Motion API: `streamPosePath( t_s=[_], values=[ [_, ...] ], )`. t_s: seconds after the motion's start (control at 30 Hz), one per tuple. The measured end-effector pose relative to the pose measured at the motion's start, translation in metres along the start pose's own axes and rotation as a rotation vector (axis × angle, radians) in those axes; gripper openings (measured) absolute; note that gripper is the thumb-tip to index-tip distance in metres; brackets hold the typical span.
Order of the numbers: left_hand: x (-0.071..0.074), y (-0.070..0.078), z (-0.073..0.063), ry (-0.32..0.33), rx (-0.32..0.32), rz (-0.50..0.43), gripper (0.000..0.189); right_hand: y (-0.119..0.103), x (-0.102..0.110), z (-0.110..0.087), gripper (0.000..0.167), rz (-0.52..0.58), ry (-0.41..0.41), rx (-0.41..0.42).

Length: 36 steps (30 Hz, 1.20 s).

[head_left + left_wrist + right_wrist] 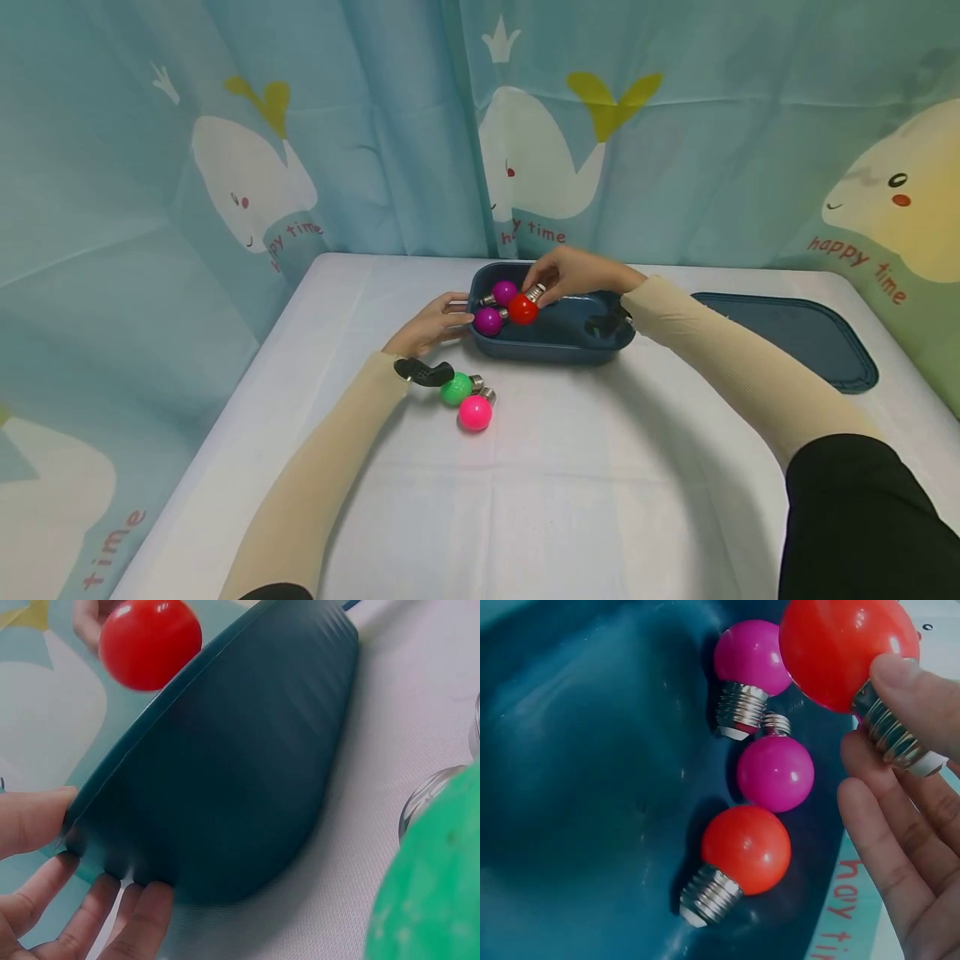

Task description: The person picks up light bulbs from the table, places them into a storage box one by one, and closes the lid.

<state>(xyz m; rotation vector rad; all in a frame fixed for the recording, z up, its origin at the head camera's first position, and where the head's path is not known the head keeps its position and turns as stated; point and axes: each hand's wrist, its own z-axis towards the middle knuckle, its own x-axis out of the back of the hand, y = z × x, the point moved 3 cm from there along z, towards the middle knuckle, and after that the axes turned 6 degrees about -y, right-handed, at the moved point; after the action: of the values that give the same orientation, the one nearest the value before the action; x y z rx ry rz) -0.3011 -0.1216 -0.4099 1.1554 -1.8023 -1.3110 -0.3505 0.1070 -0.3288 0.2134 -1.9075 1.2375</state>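
My right hand (573, 273) is over the dark blue container (551, 354), pinching a red light bulb (847, 649) by its metal screw base between thumb and fingers. Inside the container lie two purple bulbs (776, 773) and an orange-red bulb (746, 849); the latter cannot be made out in the head view. At the container's left end rests my left hand (429, 327), its thumb at the rim and its spread fingertips (154, 896) against the outer wall. A green bulb (456, 389) and a pink bulb (475, 412) lie side by side on the table near my left wrist.
A flat dark blue lid-like tray (858, 358) lies on the right of the white table (570, 500). Behind and left of the table hangs a light blue curtain (405, 167) printed with whales.
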Motion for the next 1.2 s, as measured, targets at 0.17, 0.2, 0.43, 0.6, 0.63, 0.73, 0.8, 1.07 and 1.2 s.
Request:
streamPosePath(
  t_s=[0.17,0.2,0.43,0.6,0.63,0.73,0.8,1.07,1.2],
  values=[
    [0.000,0.000,0.002,-0.006,-0.002,-0.004,0.056,0.009,-0.006,0.009,0.025,0.000,0.001,0.002],
    [0.000,0.000,0.002,-0.006,-0.002,-0.007,0.055,0.011,-0.007,0.011,0.025,0.001,-0.005,0.007],
    [0.000,-0.001,0.001,-0.003,-0.004,-0.009,0.054,-0.010,-0.014,0.008,0.024,-0.014,-0.063,-0.021],
    [0.000,-0.001,0.002,0.007,0.002,-0.014,0.054,0.021,-0.021,0.023,0.024,0.012,-0.075,-0.049],
    [0.000,-0.001,0.001,0.008,0.003,-0.015,0.054,0.024,-0.022,0.024,0.023,0.020,-0.078,-0.048],
    [0.000,-0.001,0.001,0.009,0.002,-0.011,0.054,0.028,-0.024,0.026,0.023,0.033,-0.095,-0.038],
    [0.000,-0.001,0.002,0.009,0.001,-0.009,0.054,0.029,-0.024,0.027,0.023,0.032,-0.106,-0.029],
    [0.000,-0.001,0.002,0.005,0.004,-0.008,0.055,0.032,-0.028,0.030,0.021,0.024,-0.152,-0.034],
    [0.000,0.001,0.001,0.004,0.002,-0.015,0.055,0.033,-0.029,0.032,0.022,0.035,-0.162,-0.028]
  ],
)
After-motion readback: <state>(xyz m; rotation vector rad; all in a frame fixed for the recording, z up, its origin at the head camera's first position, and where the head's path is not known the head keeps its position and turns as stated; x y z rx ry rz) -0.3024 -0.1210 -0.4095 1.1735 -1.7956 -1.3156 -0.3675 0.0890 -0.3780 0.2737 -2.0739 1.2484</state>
